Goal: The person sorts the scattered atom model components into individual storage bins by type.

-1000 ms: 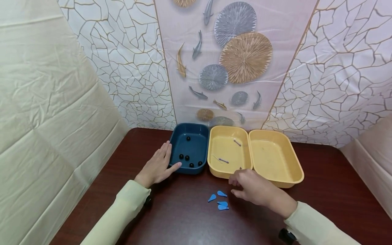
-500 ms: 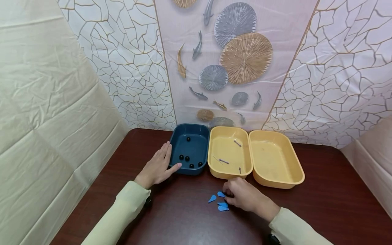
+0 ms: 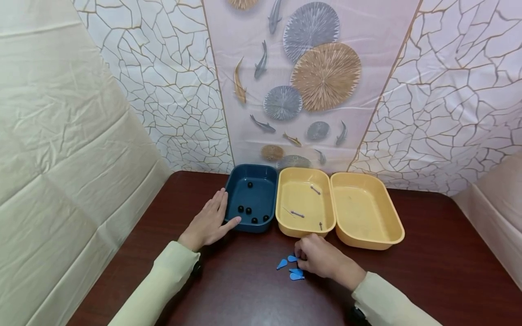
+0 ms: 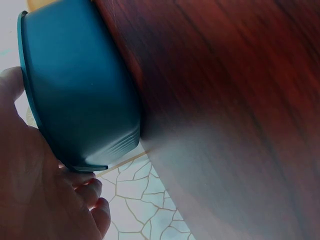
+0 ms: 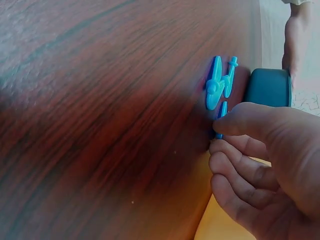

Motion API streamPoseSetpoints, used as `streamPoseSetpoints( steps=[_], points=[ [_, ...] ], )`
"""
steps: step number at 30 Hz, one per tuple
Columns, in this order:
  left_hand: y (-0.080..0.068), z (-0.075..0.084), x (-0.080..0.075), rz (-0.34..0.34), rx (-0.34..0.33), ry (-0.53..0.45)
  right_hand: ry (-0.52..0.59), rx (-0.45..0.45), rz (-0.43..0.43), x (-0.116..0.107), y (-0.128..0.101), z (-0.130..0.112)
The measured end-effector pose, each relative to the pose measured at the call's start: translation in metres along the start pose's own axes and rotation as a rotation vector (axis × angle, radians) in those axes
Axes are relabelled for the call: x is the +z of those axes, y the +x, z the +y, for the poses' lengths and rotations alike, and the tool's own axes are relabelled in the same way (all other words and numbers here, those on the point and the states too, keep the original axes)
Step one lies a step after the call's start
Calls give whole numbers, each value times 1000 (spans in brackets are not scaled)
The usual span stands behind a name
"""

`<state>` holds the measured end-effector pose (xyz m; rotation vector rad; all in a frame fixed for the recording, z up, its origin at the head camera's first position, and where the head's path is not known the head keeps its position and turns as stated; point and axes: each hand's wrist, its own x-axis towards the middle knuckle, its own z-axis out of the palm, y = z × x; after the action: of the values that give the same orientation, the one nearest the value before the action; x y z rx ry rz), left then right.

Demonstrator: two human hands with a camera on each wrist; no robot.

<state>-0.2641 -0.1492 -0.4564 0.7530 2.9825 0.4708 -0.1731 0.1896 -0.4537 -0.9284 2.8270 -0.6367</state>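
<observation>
From my end, the head feed shows a backdrop printed with fish and round leaves, a pale cloth to the left, and a dark red-brown table below. Three trays stand in a row on it. The dark blue tray holds five black balls; the middle yellow tray holds three small purple rods; the right yellow tray sits just beside that.

The two hands are apart. I see the left hand lying with straight fingers along the left rim of the blue tray, thumb out on its near edge. The right hand is in front of the middle tray, fingers curled, pinching a blue piece between thumb and forefinger, low at the table. Three more pieces lie near it: one just to the left, two against each other on the near side. Both sleeves are pale.
</observation>
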Motion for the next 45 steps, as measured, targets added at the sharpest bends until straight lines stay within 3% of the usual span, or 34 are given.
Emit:
streamPoseSetpoints(
  steps=[9,24,37,45],
  points=[
    [-1,0,1,-3,-2,2,-11,23,-7,-1,-2,-1],
    [-1,0,0,3,0,7,-54,14,29,-21,-13,-6],
    [0,0,1,8,0,19,-165,-57,104,-52,-32,-12],
    [0,0,1,-1,-5,14,-172,-84,152,-73,-43,-11]
  ],
)
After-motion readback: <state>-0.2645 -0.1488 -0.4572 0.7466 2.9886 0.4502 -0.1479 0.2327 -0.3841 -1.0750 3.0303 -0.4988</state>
